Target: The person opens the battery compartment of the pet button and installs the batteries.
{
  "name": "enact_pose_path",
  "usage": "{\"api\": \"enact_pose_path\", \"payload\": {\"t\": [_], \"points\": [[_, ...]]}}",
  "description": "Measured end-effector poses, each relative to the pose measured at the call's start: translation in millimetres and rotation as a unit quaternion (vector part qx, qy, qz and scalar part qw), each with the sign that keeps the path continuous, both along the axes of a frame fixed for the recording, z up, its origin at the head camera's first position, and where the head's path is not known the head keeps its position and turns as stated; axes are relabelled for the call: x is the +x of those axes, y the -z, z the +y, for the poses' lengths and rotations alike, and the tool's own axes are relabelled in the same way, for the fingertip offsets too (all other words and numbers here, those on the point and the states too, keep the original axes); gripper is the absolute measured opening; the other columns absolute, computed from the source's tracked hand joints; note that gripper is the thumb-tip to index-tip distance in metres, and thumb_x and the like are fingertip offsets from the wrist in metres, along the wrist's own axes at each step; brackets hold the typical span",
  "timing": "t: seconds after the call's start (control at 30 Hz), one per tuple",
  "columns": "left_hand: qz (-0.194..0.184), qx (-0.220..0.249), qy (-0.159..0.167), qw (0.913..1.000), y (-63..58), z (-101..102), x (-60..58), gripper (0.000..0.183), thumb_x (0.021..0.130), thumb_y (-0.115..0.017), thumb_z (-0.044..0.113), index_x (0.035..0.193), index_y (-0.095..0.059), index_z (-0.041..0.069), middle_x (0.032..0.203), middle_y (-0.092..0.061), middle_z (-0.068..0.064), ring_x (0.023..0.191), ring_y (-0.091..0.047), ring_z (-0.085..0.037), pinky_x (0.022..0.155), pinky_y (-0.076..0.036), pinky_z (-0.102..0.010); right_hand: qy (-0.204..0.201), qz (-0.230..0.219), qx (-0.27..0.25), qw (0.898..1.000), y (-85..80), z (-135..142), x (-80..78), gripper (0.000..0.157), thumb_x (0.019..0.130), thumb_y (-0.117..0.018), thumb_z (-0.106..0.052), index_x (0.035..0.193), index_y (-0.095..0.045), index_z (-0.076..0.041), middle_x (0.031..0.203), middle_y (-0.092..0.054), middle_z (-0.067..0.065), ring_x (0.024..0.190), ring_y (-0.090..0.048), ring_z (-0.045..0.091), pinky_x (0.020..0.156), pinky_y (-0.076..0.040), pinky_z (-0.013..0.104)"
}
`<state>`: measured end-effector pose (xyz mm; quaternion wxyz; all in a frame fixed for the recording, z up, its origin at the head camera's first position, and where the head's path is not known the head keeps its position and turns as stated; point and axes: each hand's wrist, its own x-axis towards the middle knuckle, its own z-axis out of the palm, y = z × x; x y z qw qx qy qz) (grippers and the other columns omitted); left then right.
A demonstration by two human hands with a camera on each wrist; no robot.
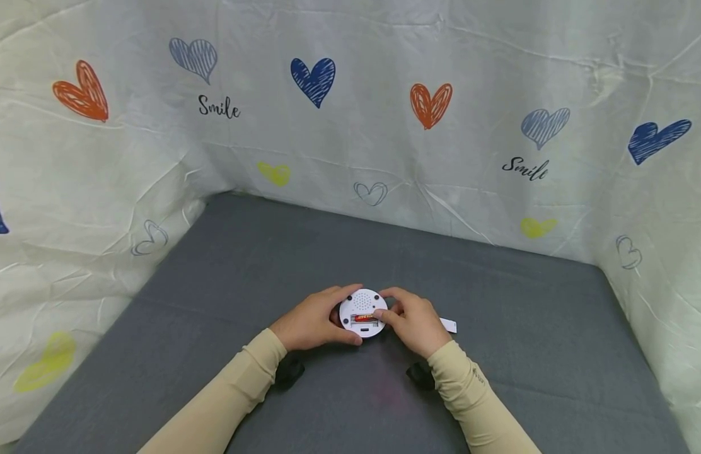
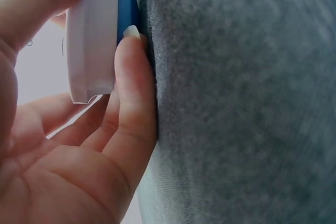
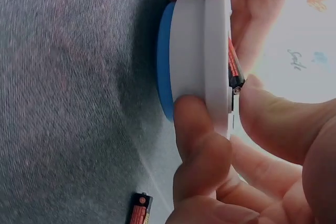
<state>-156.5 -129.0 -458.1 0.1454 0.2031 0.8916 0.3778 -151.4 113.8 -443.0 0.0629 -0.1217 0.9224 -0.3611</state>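
Note:
A round white device (image 1: 362, 301) has speaker holes, dark little feet and an uncovered battery compartment facing up. Its other side is blue, seen edge-on in both wrist views. My left hand (image 1: 316, 318) grips the rim from the left, thumb along the near edge. In the compartment lies a red-and-black battery (image 3: 234, 66), one end tilted up out of it. My right hand (image 1: 415, 321) has its thumb (image 3: 262, 111) against that raised end. The bent index finger of this hand rests on the device's side wall. The tips of some left fingers are hidden behind the device.
Another battery (image 3: 139, 209) lies on the grey cloth-covered table (image 1: 305, 252). A white flat piece (image 1: 449, 325) shows just beyond the right hand. Dark objects (image 1: 288, 372) sit beneath both wrists. A white sheet (image 1: 373, 38) printed with hearts surrounds the table.

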Motion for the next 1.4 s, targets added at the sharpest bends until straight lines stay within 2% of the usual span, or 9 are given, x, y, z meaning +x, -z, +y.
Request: {"api": "enact_pose_path", "payload": {"t": [0.27,0.6,0.93,1.13,1.4], "points": [[0.012,0.006,-0.005,0.9999,0.0,2.0,-1.9,0.103,0.078,-0.099,0.043,0.164,-0.049,0.019,0.129,-0.068,-0.003,0.097,-0.061,-0.011,0.08,-0.053,-0.025,0.014,-0.016,-0.021,1.0,0.4,-1.0,0.5,0.034,0.096,-0.084,-0.022,0.126,-0.074,-0.014,0.072,-0.068,-0.005,0.063,-0.056,0.01,0.062,-0.043,0.03],[0.025,0.0,-0.013,0.9996,-4.8,4.9,1.1,0.102,0.076,-0.101,0.036,0.163,-0.051,0.018,0.12,-0.066,-0.002,0.089,-0.06,-0.011,0.075,-0.053,-0.024,0.01,0.002,-0.016,1.0,3.3,-3.9,2.4,0.033,0.095,-0.084,-0.019,0.125,-0.07,-0.013,0.071,-0.064,-0.004,0.059,-0.054,0.011,0.058,-0.041,0.028],[0.018,0.016,-0.022,0.9995,-4.7,4.8,2.0,0.102,0.074,-0.103,0.032,0.162,-0.052,0.018,0.122,-0.067,-0.004,0.089,-0.061,-0.012,0.076,-0.054,-0.024,0.012,0.004,-0.036,0.999,1.5,-3.4,2.8,0.033,0.093,-0.086,-0.02,0.122,-0.072,-0.013,0.069,-0.064,-0.005,0.058,-0.053,0.01,0.056,-0.039,0.026],[0.027,0.019,-0.026,0.9991,-6.1,6.4,3.1,0.102,0.074,-0.103,0.031,0.161,-0.053,0.017,0.122,-0.067,-0.005,0.089,-0.061,-0.013,0.075,-0.054,-0.024,0.015,0.008,-0.039,0.999,2.8,-3.5,2.5,0.033,0.093,-0.086,-0.019,0.122,-0.072,-0.013,0.07,-0.063,-0.003,0.058,-0.053,0.011,0.056,-0.039,0.027],[0.021,0.018,-0.031,0.9991,-4.4,5.5,1.9,0.102,0.074,-0.103,0.03,0.162,-0.052,0.019,0.123,-0.067,-0.006,0.088,-0.061,-0.013,0.075,-0.054,-0.024,0.028,0.021,-0.029,0.999,4.6,-6.7,2.3,0.035,0.091,-0.088,-0.02,0.123,-0.073,-0.013,0.069,-0.062,-0.004,0.058,-0.053,0.011,0.058,-0.041,0.028]]}}
